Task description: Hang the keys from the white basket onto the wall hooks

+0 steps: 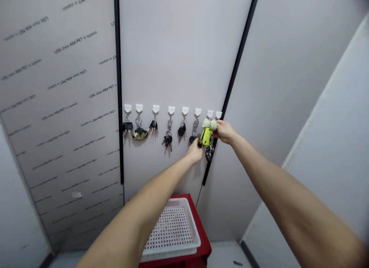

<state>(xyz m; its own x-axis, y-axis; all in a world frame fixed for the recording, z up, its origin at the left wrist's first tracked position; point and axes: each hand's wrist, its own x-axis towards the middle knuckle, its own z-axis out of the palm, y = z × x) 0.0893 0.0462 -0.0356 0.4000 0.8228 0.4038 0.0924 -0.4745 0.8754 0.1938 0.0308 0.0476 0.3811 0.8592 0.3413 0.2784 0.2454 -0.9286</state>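
The yellow-green car charm (205,137) and pale green bow (209,124) are located by the white panel's (184,56) right edge, below 8 hooks (171,110). The bow's edge is pinched by the right hand (225,132), apparently for steadiness; the left hand (195,150) is curled beside the charm (whether anything is gripped cannot be told). Key bunches (168,140) are hung on separate hooks, presumably to avoid tangling. The upright panel is flanked by black strips (118,87); below, a white basket (193,227) is set on a red stand (205,241).
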